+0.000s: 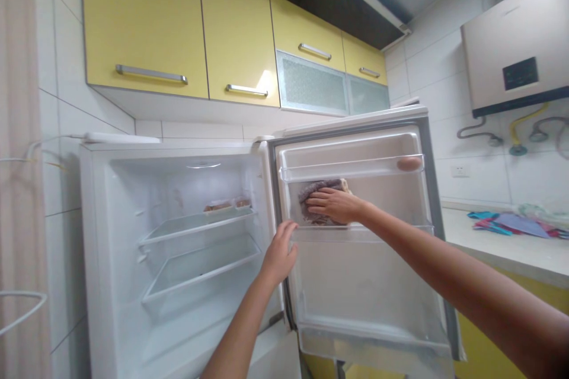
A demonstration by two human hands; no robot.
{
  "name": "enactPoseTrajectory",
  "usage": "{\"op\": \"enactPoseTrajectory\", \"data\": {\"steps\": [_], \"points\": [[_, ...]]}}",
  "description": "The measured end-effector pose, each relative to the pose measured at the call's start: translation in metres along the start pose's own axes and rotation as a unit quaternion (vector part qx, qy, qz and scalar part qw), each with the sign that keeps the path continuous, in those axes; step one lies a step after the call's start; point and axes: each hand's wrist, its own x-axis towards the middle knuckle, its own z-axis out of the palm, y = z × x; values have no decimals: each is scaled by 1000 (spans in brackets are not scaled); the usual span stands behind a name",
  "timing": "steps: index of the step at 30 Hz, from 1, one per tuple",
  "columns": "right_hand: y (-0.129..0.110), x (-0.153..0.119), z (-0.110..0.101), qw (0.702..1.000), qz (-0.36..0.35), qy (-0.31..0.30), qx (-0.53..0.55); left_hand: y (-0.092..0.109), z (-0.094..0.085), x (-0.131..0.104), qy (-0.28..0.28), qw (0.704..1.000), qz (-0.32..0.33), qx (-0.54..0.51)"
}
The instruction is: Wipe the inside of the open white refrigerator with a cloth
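Right hand: the right hand lies flat, fingers together and stretched out, pressing a greyish-purple cloth against the inner wall of the open fridge door.
Cloth: it's bunched under the palm, sitting just under the upper door shelf and just above the middle door rail; a paler edge peeks out by the knuckles.
Left hand: the left hand curls loosely over the hinge-side edge of the door, fingers bent against the frame, thumb side towards the fridge body; nothing pinched in it.
Egg: one brownish egg sits at the far right end of the upper door shelf, well apart from the cloth.
Fridge: the white fridge stands wide open, two clear shelves inside, one above the other.
On the upper shelf: small clear packs with something reddish-brown in them at the back right; can't make out what it is.
Above: yellow wall cabinets with metal bar handles, two frosted glass fronts further right.
Right side: a countertop with a heap of blue and pink cloths, and a wall-mounted water heater with hoses below it.
Left edge: a pale curtain hangs down.
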Motion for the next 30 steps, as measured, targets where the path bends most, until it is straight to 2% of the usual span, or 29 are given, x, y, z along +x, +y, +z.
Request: {"op": "enactPoseTrajectory", "data": {"steps": [3, 6, 10, 13, 16, 19, 22, 26, 30], "points": [[1, -35, -16, 998, 53, -29, -8, 1, -4, 1, -20, 1000, -6, 4], [-1, -86, -36, 989, 139, -42, -35, 2, -8, 1, -38, 999, -6, -3], [-1, -153, -59, 966, 246, -27, -72, 3, -9, 0, -32, 999, -2, -14], [-2, -171, -62, 954, 289, -15, -79, 2, -5, 0, -21, 1000, -1, -16], [-9, -153, -52, 930, 365, -7, -51, 0, -1, 0, -14, 1000, -4, -16], [-18, -111, -35, 909, 416, 12, 6, -2, 3, -2, -6, 1000, -6, -15], [-23, -61, -20, 923, 380, 20, 64, -4, 5, -3, 3, 1000, -8, -20], [-26, 4, -8, 953, 296, -1, 63, -7, 7, -2, -1, 1000, -6, -22], [-27, 44, -2, 971, 215, -21, 101, -8, 8, -2, 4, 1000, 3, -10]]}}
